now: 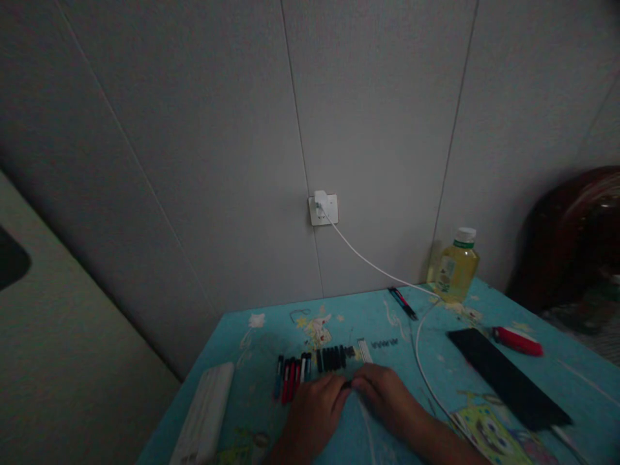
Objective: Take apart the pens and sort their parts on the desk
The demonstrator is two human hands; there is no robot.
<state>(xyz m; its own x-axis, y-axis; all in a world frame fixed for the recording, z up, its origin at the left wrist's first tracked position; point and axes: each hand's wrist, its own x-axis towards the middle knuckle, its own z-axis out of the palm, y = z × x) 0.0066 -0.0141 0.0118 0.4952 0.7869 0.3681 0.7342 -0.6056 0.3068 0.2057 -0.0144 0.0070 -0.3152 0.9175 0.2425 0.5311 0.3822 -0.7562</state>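
Because the left hand [317,408] and right hand [387,395] each have a closed grip on one small dark piece [347,385] between them, near the row of black parts [331,358], uneven pressure could make it slip and skid across the worktop [271,330] into that row.

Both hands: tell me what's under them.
Blue table cover shows around the left hand and right hand, a dark piece between them; its gripped parts and whatever lies beneath are covered.
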